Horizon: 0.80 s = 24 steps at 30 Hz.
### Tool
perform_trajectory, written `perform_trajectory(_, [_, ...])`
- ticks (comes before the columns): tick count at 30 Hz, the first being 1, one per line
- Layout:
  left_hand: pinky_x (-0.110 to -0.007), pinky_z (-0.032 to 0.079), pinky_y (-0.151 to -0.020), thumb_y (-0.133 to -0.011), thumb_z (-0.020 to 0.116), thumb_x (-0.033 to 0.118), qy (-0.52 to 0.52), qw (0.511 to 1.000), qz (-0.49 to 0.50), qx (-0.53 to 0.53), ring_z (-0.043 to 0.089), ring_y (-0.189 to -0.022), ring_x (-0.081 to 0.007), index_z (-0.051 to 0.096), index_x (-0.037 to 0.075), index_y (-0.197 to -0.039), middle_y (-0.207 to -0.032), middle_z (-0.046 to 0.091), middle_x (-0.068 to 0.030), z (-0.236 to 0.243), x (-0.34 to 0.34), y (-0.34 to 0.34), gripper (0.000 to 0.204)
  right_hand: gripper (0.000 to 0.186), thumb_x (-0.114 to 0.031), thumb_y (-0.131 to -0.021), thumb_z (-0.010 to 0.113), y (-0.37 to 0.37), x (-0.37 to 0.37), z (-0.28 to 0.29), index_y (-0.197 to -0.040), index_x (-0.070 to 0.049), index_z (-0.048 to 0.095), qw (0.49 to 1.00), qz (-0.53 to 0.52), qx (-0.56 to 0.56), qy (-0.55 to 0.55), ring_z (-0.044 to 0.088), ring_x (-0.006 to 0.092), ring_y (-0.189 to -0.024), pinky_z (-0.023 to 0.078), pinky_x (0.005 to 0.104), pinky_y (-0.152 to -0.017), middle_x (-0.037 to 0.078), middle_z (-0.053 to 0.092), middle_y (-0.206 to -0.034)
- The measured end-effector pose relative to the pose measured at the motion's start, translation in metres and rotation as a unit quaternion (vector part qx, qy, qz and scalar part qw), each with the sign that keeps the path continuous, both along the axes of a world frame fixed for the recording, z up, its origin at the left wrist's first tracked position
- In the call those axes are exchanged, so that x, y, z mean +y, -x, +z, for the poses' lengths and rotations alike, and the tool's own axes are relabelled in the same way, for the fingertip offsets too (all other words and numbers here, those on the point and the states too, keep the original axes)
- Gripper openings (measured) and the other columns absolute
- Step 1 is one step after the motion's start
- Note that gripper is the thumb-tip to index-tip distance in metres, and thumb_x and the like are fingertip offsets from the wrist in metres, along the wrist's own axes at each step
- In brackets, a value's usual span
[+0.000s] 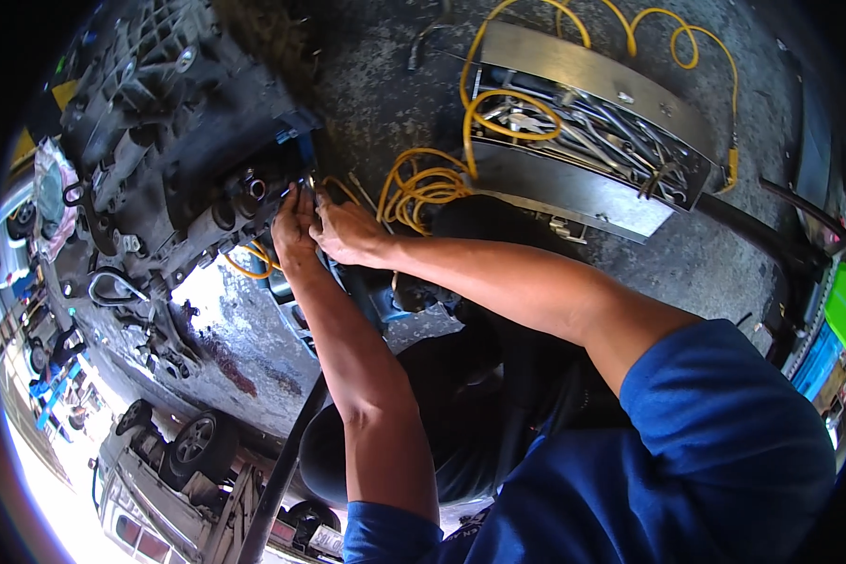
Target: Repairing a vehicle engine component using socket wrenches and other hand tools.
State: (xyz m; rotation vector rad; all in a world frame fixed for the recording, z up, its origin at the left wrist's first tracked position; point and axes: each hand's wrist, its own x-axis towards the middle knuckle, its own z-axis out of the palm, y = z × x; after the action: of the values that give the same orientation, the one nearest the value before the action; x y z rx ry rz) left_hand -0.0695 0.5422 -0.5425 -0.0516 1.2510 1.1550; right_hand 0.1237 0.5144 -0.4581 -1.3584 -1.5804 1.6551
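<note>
My left hand (294,228) is closed at the side of a large dark engine or gearbox assembly (174,141), its fingers pinched near a dark recess. My right hand (348,230) meets it from the right, also closed, with thumb and fingers bent together. A small shiny metal piece (312,180) shows at the fingertips of both hands. Its kind is too small and too covered to make out. Just left of the fingers, a round metal ring (257,189) sits in the opening of the assembly. A blue support (299,141) stands beside that opening.
An open metal toolbox (569,169) full of wrenches lies at the upper right. Coiled yellow hose (423,193) runs over the concrete floor (376,75) beside it. Further off at the lower left is a vehicle part with a wheel (200,444). A dark bar (287,470) slants near my left arm.
</note>
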Motion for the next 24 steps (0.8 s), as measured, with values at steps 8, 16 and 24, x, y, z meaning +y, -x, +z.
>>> perform_trajectory(8, [-0.035, 0.054, -0.085, -0.1, 0.049, 0.039, -0.071, 0.988, -0.04, 0.129, 0.064, -0.095, -0.0279, 0.057, -0.006, -0.112, -0.111, 0.062, -0.0196, 0.095, -0.026, -0.112, 0.047, 0.066, -0.012, -0.085, 0.058, -0.093, -0.038, 0.025, -0.14, 0.008, 0.028, 0.97, 0.113, -0.074, -0.203, 0.061, 0.0374, -0.053, 0.049, 0.0482, -0.05, 0.02, 0.061, -0.062])
perform_trajectory(16, [-0.029, 0.047, -0.062, -0.095, 0.057, 0.046, -0.095, 0.914, -0.022, 0.394, 0.055, -0.067, -0.0168, 0.058, -0.001, -0.098, -0.082, 0.059, -0.0077, 0.206, -0.086, -0.226, 0.047, 0.052, -0.028, -0.09, 0.059, -0.182, -0.066, 0.058, -0.139, -0.013, 0.047, 0.931, 0.161, 0.059, -0.323, 0.065, 0.0315, -0.076, 0.051, 0.0456, -0.07, 0.017, 0.066, -0.086])
perform_trajectory(24, [-0.019, 0.019, -0.045, -0.099, 0.052, 0.042, -0.157, 0.792, -0.15, 0.57, 0.03, -0.052, -0.0019, 0.058, 0.0, -0.115, -0.069, 0.045, 0.0041, 0.375, -0.111, -0.208, 0.045, 0.028, -0.023, -0.096, 0.056, -0.317, -0.076, 0.025, -0.116, -0.004, 0.063, 0.983, -0.112, -0.106, -0.102, 0.068, 0.0282, -0.088, 0.052, 0.0363, -0.08, 0.017, 0.069, -0.101])
